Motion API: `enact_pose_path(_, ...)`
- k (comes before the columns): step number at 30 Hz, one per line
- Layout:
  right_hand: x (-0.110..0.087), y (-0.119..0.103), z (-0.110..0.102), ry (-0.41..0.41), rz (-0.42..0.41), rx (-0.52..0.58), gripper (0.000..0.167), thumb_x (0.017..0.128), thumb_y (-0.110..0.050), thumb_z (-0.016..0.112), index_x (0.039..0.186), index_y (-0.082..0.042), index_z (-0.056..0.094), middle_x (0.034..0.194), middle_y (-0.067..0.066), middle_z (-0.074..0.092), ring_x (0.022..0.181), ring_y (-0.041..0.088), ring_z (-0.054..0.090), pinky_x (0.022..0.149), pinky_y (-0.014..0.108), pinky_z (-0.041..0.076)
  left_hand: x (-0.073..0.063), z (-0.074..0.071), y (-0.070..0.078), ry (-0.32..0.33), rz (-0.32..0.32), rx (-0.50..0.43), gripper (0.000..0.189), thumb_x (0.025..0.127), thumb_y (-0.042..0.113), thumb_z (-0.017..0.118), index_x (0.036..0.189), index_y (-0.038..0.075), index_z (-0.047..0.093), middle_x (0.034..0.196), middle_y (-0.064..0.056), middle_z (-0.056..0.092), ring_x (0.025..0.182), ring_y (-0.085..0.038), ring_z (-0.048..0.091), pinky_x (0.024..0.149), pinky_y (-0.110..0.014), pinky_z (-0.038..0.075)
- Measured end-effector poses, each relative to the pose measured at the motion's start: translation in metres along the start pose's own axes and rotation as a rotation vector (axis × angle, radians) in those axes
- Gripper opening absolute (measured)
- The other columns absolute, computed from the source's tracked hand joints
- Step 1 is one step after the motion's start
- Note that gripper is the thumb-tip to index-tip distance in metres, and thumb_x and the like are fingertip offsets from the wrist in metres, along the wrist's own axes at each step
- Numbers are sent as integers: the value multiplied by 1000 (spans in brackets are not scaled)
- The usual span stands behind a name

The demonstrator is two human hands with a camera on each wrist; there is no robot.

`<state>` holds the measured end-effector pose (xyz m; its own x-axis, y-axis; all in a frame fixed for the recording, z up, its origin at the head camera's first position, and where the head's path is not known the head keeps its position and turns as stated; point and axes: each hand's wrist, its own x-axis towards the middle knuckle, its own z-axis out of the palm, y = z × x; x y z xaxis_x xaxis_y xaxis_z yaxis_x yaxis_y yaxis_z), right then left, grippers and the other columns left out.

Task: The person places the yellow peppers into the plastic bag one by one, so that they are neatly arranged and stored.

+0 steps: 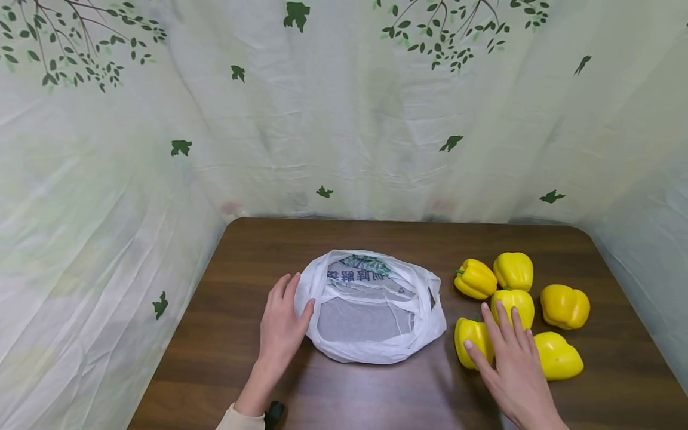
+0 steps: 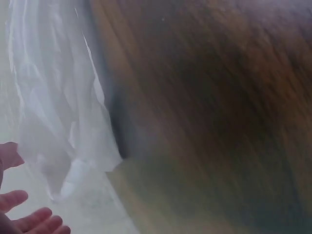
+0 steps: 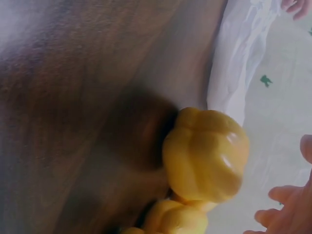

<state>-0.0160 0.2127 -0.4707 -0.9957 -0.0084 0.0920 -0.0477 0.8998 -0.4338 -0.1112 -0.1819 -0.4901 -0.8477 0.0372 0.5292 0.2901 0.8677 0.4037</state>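
Note:
A white plastic bag [image 1: 376, 353] lies with its mouth spread wide in the middle of the table, dark print showing inside. My left hand [image 1: 283, 325] is at the bag's left edge, thumb and fingers spread; in the left wrist view the fingertips [image 2: 41, 217] appear beside the bag [image 2: 58, 97]. Above the yellow bell peppers on the right, my right hand [image 1: 513, 373] hovers with fingers extended. Nearest to it is the front-left bell pepper [image 1: 473, 343], partly covered by the hand. The right wrist view shows a bell pepper [image 3: 204, 156] apart from the fingers [image 3: 282, 192].
More yellow bell peppers lie around the hand: one at the far right [image 1: 564, 306], one at the front right [image 1: 559, 356], and two at the back, including this bell pepper [image 1: 513, 270]. The brown wooden table [image 1: 258, 239] meets a leaf-printed curtain [image 1: 376, 149] behind.

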Motion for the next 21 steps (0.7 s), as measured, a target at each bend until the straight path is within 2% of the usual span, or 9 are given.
enact_pose_path(4,-2,4,0,-7,22,13,75,101,-49,46,157,-9,18,162,19,6,147,40,-7,112,62,-6,2,5,-5,19,-90,-135,53,77,12,83,124,-1,62,122,-19,58,112,-36,55,92,-50,47)
enact_pose_path(7,-4,6,0,-13,42,25,76,101,-50,46,157,-7,19,162,21,5,146,42,-6,111,63,-6,5,7,-7,-14,-189,-212,52,76,14,84,123,-1,64,119,-17,59,111,-36,56,93,-49,46)
enact_pose_path(12,-7,10,0,-19,67,46,75,101,-50,45,157,-7,18,162,21,4,146,42,-6,110,66,-5,7,10,-9,-62,-273,-226,52,75,17,84,121,1,65,114,-17,62,104,-36,59,88,-49,47)
enact_pose_path(15,-10,13,-1,-10,70,56,75,101,-48,46,157,-7,18,162,21,4,146,42,-7,110,66,-5,7,12,-11,-47,-310,-236,46,75,14,83,116,0,68,105,-16,64,92,-33,62,80,-46,49)
enact_pose_path(21,-14,21,-6,-36,120,78,78,101,-50,44,157,-4,14,161,24,1,145,43,-11,109,65,-9,8,14,-13,-27,-445,-355,28,78,8,80,104,2,73,87,-10,69,76,-22,63,66,-29,49)
